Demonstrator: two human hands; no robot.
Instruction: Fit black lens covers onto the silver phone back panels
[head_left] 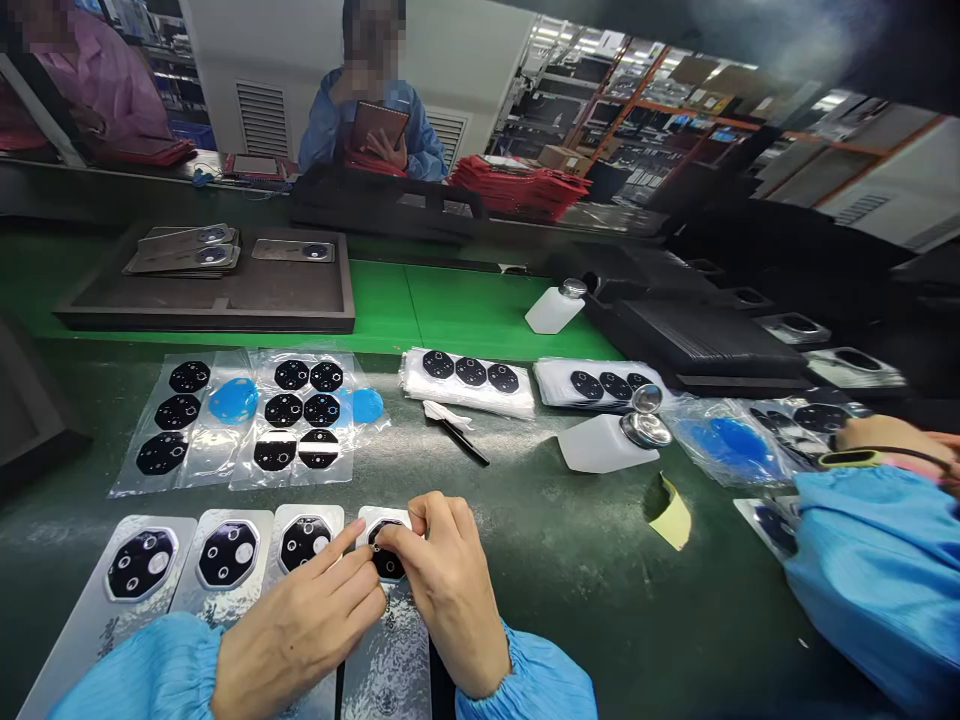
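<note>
Four shiny silver rectangular panels (386, 655) lined up on a dark green tabletop (547, 600), right hand (450, 575) bunched up at the rightmost one's black octagonal plate (391, 568), can't tell if it's pinching anything, left hand (304, 625) flattish with fingers stretched to the plate's left edge

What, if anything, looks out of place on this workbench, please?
A curled yellow slip stands out: it lies loose on the workbench, near the closer white bottle and away from the silver panels. A tiny white scrap also lies farther right. I see no spill or damage.
</note>
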